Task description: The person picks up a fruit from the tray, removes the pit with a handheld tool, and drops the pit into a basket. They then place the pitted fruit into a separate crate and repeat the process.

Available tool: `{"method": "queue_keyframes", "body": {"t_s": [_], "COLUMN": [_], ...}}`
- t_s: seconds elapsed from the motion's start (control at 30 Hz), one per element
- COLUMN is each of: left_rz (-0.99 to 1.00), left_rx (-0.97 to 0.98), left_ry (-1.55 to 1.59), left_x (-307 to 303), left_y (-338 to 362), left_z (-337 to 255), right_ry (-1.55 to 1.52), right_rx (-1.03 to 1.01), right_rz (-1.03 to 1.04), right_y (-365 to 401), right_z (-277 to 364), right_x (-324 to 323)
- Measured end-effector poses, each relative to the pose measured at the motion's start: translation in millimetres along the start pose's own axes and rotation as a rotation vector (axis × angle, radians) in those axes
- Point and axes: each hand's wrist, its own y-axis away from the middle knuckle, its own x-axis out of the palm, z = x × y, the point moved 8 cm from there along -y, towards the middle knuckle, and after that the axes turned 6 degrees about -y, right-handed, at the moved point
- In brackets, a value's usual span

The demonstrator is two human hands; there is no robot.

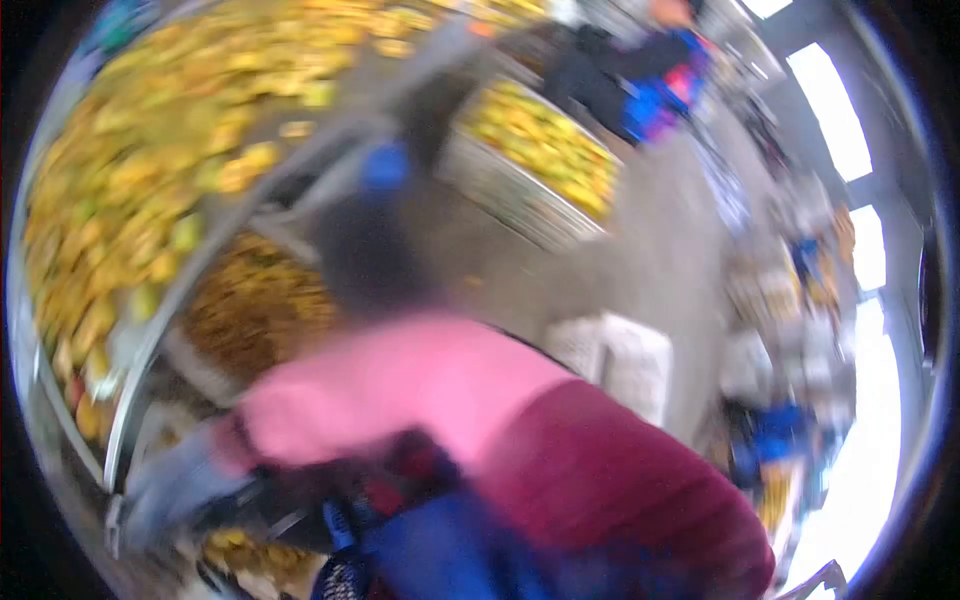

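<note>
The view is strongly smeared by motion. A pink sleeve with a maroon upper part (610, 480) arches from the lower right; it looks like my right arm. At its end, my right hand (180, 488) in a grey-blue glove is close to the corner of a metal-edged sorting table (150, 350); its fingers are blurred, and I cannot tell whether they hold anything. Beside the glove is a dark, strap-like object (285, 505). Blue cloth (440, 545) fills the space below the sleeve. My left hand does not show. Yellow and greenish fruit (170, 130) covers the table.
Beyond the sleeve is a dark rounded shape (370, 245) with a blue top. A crate of brownish-yellow pieces (260, 310) sits below the rail. On the floor are a crate of yellow fruit (490, 200) and a white crate (640, 360). A person in blue (665, 90) is farther back.
</note>
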Motion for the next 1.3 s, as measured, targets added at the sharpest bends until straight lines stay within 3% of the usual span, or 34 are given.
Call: {"method": "queue_keyframes", "body": {"t_s": [0.1,0.4,0.57,0.6,0.67,0.7,0.73,0.77,0.87,0.97,1.07,1.1,1.17,1.23,1.3], "left_rz": [0.095,0.101,0.097,0.141,0.275,0.236,0.212,0.143,0.025,-0.007,-0.039,0.024,0.017,0.012,0.085], "left_rx": [0.128,0.199,0.392,0.373,0.111,0.218,0.318,0.428,0.723,0.719,0.603,0.516,0.520,0.597,0.662], "left_ry": [-0.038,-0.056,-0.032,-0.014,0.006,-0.089,-0.190,-0.256,-0.333,-0.346,-0.405,-0.498,-0.586,-0.495,-0.567], "left_x": [44.4,40.9,46.9,57.6,75.0,81.3,92.2,100.1,139.1,185.6,231.8,246.0,253.6,274.2,274.9], "left_y": [-23.3,-65.9,-112.0,-125.1,-135.5,-147.0,-162.0,-175.6,-224.5,-280.3,-336.2,-344.2,-338.6,-359.7,-353.6], "left_z": [-40.2,-61.1,-124.0,-141.9,-182.5,-201.2,-214.9,-234.8,-286.4,-324.3,-371.2,-375.2,-391.0,-372.0,-360.6], "right_ry": [0.120,0.049,-0.043,-0.087,-0.142,-0.220,-0.040,-0.103,-0.239,0.003,0.507,-0.105,-0.019,-0.104,-0.114], "right_rx": [0.146,0.189,0.274,0.347,0.453,0.560,0.568,0.848,0.791,0.788,0.331,0.739,0.662,0.797,0.807], "right_rz": [0.054,0.156,0.155,0.071,-0.213,-0.265,-0.416,-0.482,-0.668,-0.493,-0.226,-0.439,-0.393,-0.387,-0.385], "right_y": [-45.5,-68.3,-65.7,-57.0,-12.7,12.1,41.0,65.2,110.6,86.3,71.9,89.6,85.7,90.7,90.5], "right_z": [-4.7,-20.7,-3.2,-2.8,-11.5,-13.5,-31.4,-41.7,-89.3,-56.7,-32.0,-65.4,-59.9,-62.7,-63.8], "right_x": [-11.5,4.5,-21.9,-51.2,-109.0,-136.7,-158.6,-178.6,-188.8,-197.8,-187.1,-188.8,-192.7,-193.7,-196.8]}}
